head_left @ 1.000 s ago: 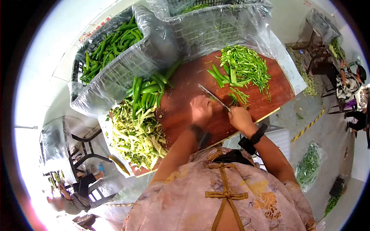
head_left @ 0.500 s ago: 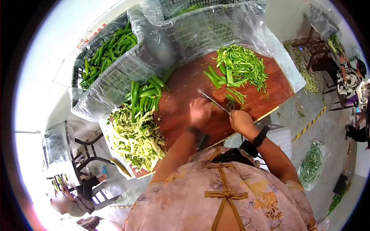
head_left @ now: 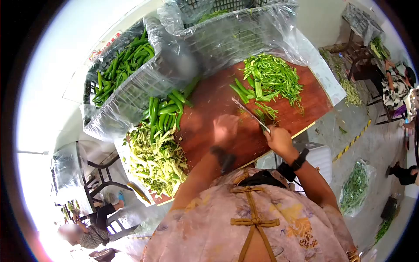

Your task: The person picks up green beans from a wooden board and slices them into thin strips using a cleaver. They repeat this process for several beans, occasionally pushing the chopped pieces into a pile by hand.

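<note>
My right hand [head_left: 279, 140] is closed around the handle of a knife [head_left: 252, 114], whose blade points up and to the left over the reddish-brown board [head_left: 205, 113]. Left of the blade, my left hand [head_left: 225, 130] is over the board, its fingers smeared by motion; whether anything is in them does not show. Beyond the knife lie cut green pepper strips [head_left: 279, 81] in a heap, with a few larger green pieces [head_left: 241, 91] at its left. A small clump of strips [head_left: 266, 111] lies right beside the blade. Whole green peppers [head_left: 166, 111] are piled at the board's left.
Pale pepper scraps [head_left: 157, 159] cover the board's near left corner. Along the far side stand plastic-lined crates, one holding green peppers [head_left: 126, 61]. A white stool [head_left: 318, 161] and a bag of greens [head_left: 355, 187] are at right. Seated people work at both sides.
The knife has lifted slightly, and my right hand has shifted a little to the right. My left hand stays near the same spot, more blurred now.
</note>
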The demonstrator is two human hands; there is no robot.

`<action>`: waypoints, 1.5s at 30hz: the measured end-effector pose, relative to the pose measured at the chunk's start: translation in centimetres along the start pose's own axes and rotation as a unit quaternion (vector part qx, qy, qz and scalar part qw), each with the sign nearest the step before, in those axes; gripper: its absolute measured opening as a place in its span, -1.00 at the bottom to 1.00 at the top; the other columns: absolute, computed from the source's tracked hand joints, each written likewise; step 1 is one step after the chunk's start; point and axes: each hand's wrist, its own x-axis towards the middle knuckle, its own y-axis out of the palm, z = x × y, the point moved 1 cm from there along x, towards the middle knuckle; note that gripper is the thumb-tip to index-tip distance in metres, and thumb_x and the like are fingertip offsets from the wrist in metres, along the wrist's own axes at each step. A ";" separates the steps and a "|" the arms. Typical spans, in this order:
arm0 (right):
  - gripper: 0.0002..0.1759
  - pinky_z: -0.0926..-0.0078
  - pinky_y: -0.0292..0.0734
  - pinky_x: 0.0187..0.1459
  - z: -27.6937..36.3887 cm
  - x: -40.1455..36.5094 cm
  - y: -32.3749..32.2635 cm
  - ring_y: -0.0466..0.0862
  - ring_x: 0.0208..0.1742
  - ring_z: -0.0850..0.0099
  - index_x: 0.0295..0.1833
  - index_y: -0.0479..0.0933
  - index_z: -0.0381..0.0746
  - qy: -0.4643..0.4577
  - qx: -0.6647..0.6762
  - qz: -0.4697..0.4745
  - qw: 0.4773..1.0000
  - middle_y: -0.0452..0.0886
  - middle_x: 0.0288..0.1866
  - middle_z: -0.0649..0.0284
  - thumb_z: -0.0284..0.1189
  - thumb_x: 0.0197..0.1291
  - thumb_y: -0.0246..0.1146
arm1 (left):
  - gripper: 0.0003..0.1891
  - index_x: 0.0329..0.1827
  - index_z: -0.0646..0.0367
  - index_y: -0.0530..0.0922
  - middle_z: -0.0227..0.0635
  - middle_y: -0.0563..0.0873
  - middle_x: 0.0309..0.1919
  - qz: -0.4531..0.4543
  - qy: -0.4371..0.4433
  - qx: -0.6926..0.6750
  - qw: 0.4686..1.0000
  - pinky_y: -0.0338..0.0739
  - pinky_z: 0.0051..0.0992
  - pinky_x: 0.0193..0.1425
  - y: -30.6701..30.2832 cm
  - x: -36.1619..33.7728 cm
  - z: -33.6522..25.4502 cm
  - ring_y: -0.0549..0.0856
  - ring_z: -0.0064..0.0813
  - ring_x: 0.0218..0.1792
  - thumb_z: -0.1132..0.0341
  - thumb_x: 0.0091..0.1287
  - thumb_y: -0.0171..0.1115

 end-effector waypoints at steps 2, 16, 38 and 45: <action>-0.80 0.03 0.46 -0.35 -1.4 -2.2 -0.2 0.58 -0.40 -0.05 -0.20 0.50 -0.27 -0.003 -0.016 0.001 1.000 0.57 -0.48 -0.05 -0.37 0.15 0.15 | -0.90 -0.39 0.06 0.62 -0.34 0.64 -0.33 0.024 -0.033 0.007 0.999 0.38 -0.20 -0.03 -0.6 0.2 0.6 0.59 -0.23 -0.17 0.32 0.06 0.18; -0.88 0.20 0.51 -0.55 -7.2 -3.7 -1.1 0.62 -0.58 0.15 -0.25 0.44 -0.25 -0.013 -0.182 -0.081 0.980 0.57 -0.56 0.08 -0.46 0.10 0.06 | -0.85 -0.36 0.08 0.65 -0.26 0.68 -0.30 0.043 0.027 -0.003 0.999 0.43 -0.22 -0.01 -1.1 8.2 2.0 0.61 -0.17 -0.18 0.26 0.05 0.27; -0.75 0.19 0.48 -0.47 -10.0 -5.6 -2.8 0.60 -0.48 0.12 -0.11 0.50 -0.22 -0.018 -0.113 -0.077 0.990 0.52 -0.54 0.10 -0.44 0.06 0.12 | -0.63 -0.16 0.00 0.67 -0.27 0.45 0.18 0.212 0.158 0.037 0.964 0.17 -0.08 0.27 7.0 14.4 -2.8 0.31 -0.23 0.28 0.29 -0.13 0.25; -0.70 0.16 0.48 -0.45 -10.1 -4.9 -2.8 0.59 -0.47 0.11 -0.07 0.47 -0.22 -0.022 -0.096 -0.050 0.994 0.52 -0.52 0.08 -0.44 0.03 0.15 | -0.70 -0.27 0.02 0.67 -0.28 0.50 0.06 0.176 0.162 0.078 0.968 0.16 -0.07 0.27 7.8 14.3 -3.1 0.35 -0.22 0.23 0.28 -0.14 0.25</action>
